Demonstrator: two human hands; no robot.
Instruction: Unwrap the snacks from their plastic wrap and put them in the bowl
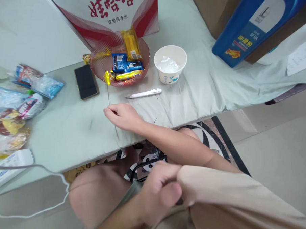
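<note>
While the right hand (124,116) is rested on the pale green, cloth-covered bench (65,132), its grip is loosely curled, with the thumb drawn against the bent fingers, and nothing can be seen in it. The left hand (158,190) is held nearer the body, against the edge of the beige cloth garment (222,189); its grip is half bent and blurred, and whether the cloth is pinched cannot be told. Just beyond the right grip and to its right, a slim white pen-shaped tool with a dark tip (145,93) is laid flat. Farther beyond that grip, a translucent pink ribbed bowl (97,71) is filled with yellow and blue wrapped snacks (131,46), backed by a red and white printed carton (118,18). To the bowl's right, clear plastic is contained in a white paper cup with blue print (169,77). A black rectangular phone (86,82) is placed beyond the right grip and to its left; well to its left, assorted glossy snack packets (32,105) are heaped.
</note>
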